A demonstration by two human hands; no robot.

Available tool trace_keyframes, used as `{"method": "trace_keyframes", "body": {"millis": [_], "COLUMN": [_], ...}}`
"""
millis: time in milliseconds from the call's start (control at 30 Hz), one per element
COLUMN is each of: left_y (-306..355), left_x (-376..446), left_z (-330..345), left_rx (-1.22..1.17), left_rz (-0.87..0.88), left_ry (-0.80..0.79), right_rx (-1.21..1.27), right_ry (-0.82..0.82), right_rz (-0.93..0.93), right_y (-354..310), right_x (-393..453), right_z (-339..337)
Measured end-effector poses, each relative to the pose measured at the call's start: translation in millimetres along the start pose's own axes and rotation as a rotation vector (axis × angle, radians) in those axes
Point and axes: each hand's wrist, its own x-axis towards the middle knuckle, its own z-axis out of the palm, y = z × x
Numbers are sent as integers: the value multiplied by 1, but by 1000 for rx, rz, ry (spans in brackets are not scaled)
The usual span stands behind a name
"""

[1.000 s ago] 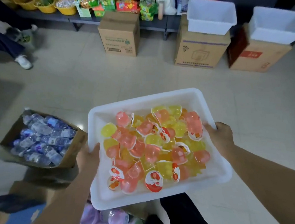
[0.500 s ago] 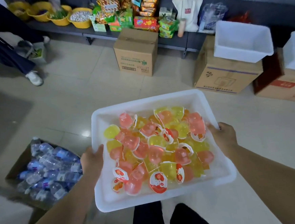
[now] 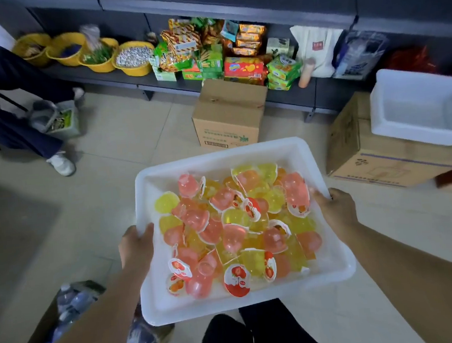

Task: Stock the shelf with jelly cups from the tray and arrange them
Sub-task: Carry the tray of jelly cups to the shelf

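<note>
We begin with the shelf [image 3: 131, 76], a low dark unit along the far wall. Its bottom board already carries yellow bowls [image 3: 132, 58] at one end and snack packs [image 3: 210, 53] in the middle, so our goods will probably need a gap found among them or on a board above. On the floor in front of it stands a closed box [image 3: 228, 114]; to the right another box [image 3: 375, 154] bears an empty white bin [image 3: 414, 107], likely set there to keep it off the floor. A carton of water bottles [image 3: 67, 305] sits by our left leg, and another person's leg [image 3: 11, 107] shows at the far left.

We hold the tray [image 3: 218, 158] level at waist height, well apart from the shelf, and level for good reason: the jelly cups [image 3: 237, 224] lie loose in a heap, pink and yellow, some on their sides and some lid-up, and a tilt would slide them to one wall. None has reached the shelf, so we judge we are at the carrying stage.

Our left hand [image 3: 136, 248] grips the tray's left rim, thumb hooked over the edge and fingers hidden beneath. Our right hand [image 3: 333, 209] grips the right rim likewise, thumb lying inside against the wall, just beside the nearest cup. One hand on each side shares the load and keeps it steady.
</note>
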Motion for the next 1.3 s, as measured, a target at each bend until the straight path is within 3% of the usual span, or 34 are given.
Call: {"method": "trace_keyframes", "body": {"millis": [267,667,900,1300], "left_y": [92,261,330,380], "left_x": [157,389,497,628], "left_z": [11,77,174,339], "left_rx": [-12,109,186,391], "left_rz": [14,186,232,302], "left_ry": [-32,-99,-146,-265], "right_rx": [30,70,-27,0], "right_ry": [23,133,161,192], "right_rz": [70,159,168,318], "right_y": [-97,-201,-214,-158], "right_x": [121,303,438,590], "right_z": [57,126,172,255]}}
